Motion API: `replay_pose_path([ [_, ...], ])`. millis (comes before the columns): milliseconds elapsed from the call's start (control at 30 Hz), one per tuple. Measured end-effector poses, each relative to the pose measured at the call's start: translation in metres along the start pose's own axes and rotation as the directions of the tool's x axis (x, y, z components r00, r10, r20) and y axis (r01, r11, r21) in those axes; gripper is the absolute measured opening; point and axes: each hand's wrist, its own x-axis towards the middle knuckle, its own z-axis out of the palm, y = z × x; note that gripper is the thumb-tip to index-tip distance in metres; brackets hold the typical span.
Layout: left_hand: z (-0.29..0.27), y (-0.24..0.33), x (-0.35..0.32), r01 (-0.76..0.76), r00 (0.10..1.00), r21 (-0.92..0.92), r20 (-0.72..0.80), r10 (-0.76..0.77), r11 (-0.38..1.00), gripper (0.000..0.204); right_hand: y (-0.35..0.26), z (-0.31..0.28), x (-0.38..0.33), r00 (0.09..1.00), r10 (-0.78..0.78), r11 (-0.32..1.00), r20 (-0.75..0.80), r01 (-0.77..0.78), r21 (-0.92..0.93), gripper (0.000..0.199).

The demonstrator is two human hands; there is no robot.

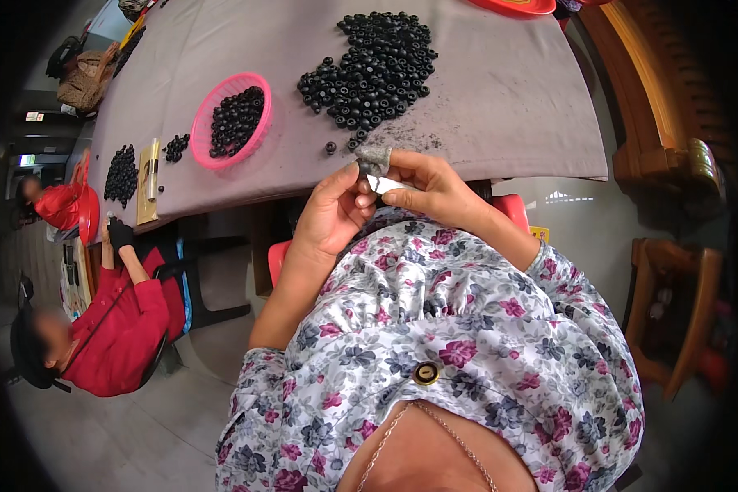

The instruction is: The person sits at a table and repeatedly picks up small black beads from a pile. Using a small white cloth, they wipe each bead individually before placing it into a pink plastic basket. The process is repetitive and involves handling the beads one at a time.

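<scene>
Both hands — left hand (332, 215), right hand (422, 184) — pinched shut on a small white piece (380, 184), best kept steady above the worktop (500, 90).

The basket (230, 121) sits on the table (500, 98). Right of the basket lies the big bead pile (371, 67); left of it a small bead cluster (175, 148), then a flat card (148, 180), then another heap (121, 175).

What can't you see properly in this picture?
- Head view: the small white piece between both hands is mostly covered by fingers; its kind is unclear.
- Red tray: cut off by the top edge.
- Far items at the table's left end: too small, bent by the lens.
</scene>
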Motion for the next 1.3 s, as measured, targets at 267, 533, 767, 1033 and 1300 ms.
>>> replay_pose_path([
  [267, -0.001, -0.003, -0.001, 0.075, 0.997, -0.099, 0.022, -0.073, 0.992, 0.02, -0.007, -0.002, -0.003, 0.996, 0.089, 0.995, 0.028, -0.09, 0.048, 0.033],
  [533, -0.001, -0.007, -0.003, 0.087, 0.996, -0.108, 0.013, -0.086, 0.99, 0.021, -0.008, -0.001, -0.001, 0.995, 0.095, 0.995, 0.025, -0.095, 0.002, 0.024],
  [767, 0.003, -0.005, -0.004, 0.09, 0.996, -0.065, 0.015, -0.089, 0.994, 0.02, 0.0, -0.008, -0.001, 0.993, 0.098, 0.995, 0.066, -0.099, 0.025, 0.026],
  [1033, 0.002, -0.005, -0.003, 0.082, 0.997, -0.063, 0.003, -0.082, 0.995, 0.018, -0.004, -0.003, -0.002, 0.996, 0.088, 0.996, 0.031, -0.088, 0.003, 0.02],
  [1300, -0.001, -0.005, -0.002, 0.065, 0.997, -0.035, 0.037, -0.063, 0.997, 0.019, -0.008, -0.002, -0.002, 0.995, 0.094, 0.995, 0.027, -0.095, 0.031, 0.016],
])
